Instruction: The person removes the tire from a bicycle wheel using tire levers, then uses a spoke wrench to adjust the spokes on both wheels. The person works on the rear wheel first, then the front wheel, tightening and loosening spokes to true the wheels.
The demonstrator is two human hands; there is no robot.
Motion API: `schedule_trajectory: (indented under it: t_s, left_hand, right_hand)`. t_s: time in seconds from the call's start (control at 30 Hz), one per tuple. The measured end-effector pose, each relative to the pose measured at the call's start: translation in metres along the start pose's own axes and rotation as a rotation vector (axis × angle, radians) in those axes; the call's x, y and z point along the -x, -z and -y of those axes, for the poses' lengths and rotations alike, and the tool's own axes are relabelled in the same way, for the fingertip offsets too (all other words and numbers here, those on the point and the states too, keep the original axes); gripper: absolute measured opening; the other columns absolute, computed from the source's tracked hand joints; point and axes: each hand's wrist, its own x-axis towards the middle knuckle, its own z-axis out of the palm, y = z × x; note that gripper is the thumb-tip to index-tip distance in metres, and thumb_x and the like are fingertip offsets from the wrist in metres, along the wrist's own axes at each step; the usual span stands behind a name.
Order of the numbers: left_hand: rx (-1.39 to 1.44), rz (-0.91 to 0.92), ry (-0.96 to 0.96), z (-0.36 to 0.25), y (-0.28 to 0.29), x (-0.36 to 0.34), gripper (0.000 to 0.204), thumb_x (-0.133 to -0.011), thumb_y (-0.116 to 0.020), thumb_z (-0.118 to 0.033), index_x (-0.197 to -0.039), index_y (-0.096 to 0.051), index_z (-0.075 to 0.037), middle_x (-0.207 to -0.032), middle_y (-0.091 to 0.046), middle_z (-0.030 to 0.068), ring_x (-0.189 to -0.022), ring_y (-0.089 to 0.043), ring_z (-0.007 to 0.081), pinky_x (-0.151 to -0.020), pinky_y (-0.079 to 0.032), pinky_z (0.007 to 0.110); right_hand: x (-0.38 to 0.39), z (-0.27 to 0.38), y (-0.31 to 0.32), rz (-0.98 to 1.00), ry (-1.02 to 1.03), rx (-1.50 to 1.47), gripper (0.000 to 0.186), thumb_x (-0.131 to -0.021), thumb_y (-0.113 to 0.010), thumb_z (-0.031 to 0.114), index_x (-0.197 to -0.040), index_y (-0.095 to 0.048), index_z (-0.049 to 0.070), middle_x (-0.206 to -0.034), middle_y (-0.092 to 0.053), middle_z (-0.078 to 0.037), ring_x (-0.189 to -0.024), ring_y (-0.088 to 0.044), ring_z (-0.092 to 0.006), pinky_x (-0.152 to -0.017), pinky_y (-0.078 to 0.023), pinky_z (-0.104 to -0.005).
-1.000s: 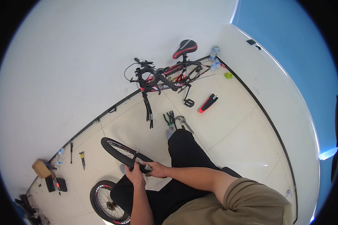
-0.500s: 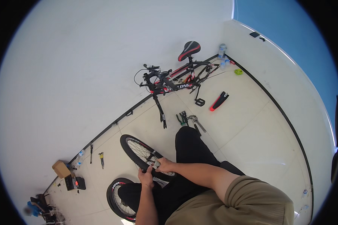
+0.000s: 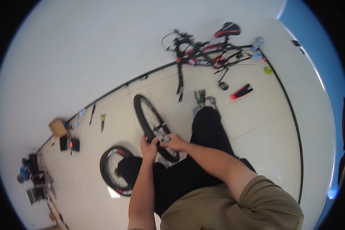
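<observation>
Well left of the held wheel, a cardboard box was placed beside a dark case; nearer to the wheel, a yellow-and-black tool was laid. Below left of the held wheel, a second wheel was partly covered by a knee. The held wheel was kept tilted between both hands, its left edge clasped by the left hand. Over its spokes, a small grey piece, its kind unclear, was pinched by the right hand. Above right of it, hand tools, a bicycle frame and a red-and-black fender were set.
</observation>
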Motion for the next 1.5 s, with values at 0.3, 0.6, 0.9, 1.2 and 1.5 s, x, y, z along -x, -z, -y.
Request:
schedule_trajectory:
  t_s: [0.3,0.6,0.9,1.2,1.5]
  left_hand:
    - [-0.021,0.100,0.010,-0.016,0.005,-0.006,0.046,-0.094,-0.064,0.003,-0.138,-0.052,-0.002,-0.105,-0.069,0.0093,-0.090,-0.065,0.0149,-0.079,-0.054,0.029]
    - [-0.348,0.190,-0.091,-0.044,0.007,-0.055,0.052,-0.090,-0.067,0.000,-0.140,-0.054,-0.002,-0.092,-0.069,0.0076,-0.080,-0.064,0.0144,-0.073,-0.054,0.030]
    - [-0.500,-0.124,-0.379,-0.012,0.015,-0.080,0.073,-0.085,-0.067,-0.012,-0.152,-0.039,-0.002,-0.103,-0.068,0.0158,-0.084,-0.064,0.0234,-0.079,-0.053,0.036]
    - [-0.537,-0.086,0.020,-0.013,0.003,-0.047,0.046,-0.075,-0.071,-0.014,-0.116,-0.061,0.003,-0.094,-0.070,0.0204,-0.088,-0.068,0.0344,-0.082,-0.053,0.041]
    - [-0.126,-0.022,0.103,-0.002,0.000,-0.019,0.021,-0.079,-0.071,-0.006,-0.096,-0.060,-0.002,-0.077,-0.060,0.0015,-0.067,-0.055,0.0119,-0.061,-0.047,0.031]
  right_hand:
    - [0.019,0.045,0.003,0.066,-0.144,-0.093,0.040,-0.084,-0.079,0.025,-0.119,-0.069,0.007,-0.070,-0.064,-0.003,-0.051,-0.055,-0.0107,-0.045,-0.043,-0.0293]
    - [0.014,0.032,0.015,-0.038,-0.188,-0.200,0.037,-0.079,-0.073,0.016,-0.115,-0.069,0.006,-0.070,-0.060,-0.002,-0.050,-0.051,-0.0126,-0.046,-0.042,-0.0319]
    - [0.007,0.020,0.013,-0.123,-0.181,-0.150,0.036,-0.080,-0.068,0.016,-0.114,-0.067,0.004,-0.074,-0.065,-0.006,-0.050,-0.054,-0.0131,-0.042,-0.041,-0.0327]
    - [-0.007,0.002,0.015,-0.474,-0.237,-0.175,0.013,-0.079,-0.067,0.017,-0.087,-0.069,0.006,-0.076,-0.068,-0.009,-0.068,-0.065,-0.0230,-0.062,-0.051,-0.0395]
    - [-0.030,0.007,0.023,-0.525,-0.447,-0.508,0.021,-0.080,-0.072,0.017,-0.070,-0.060,0.003,-0.061,-0.057,-0.005,-0.047,-0.052,-0.0162,-0.043,-0.038,-0.0348]
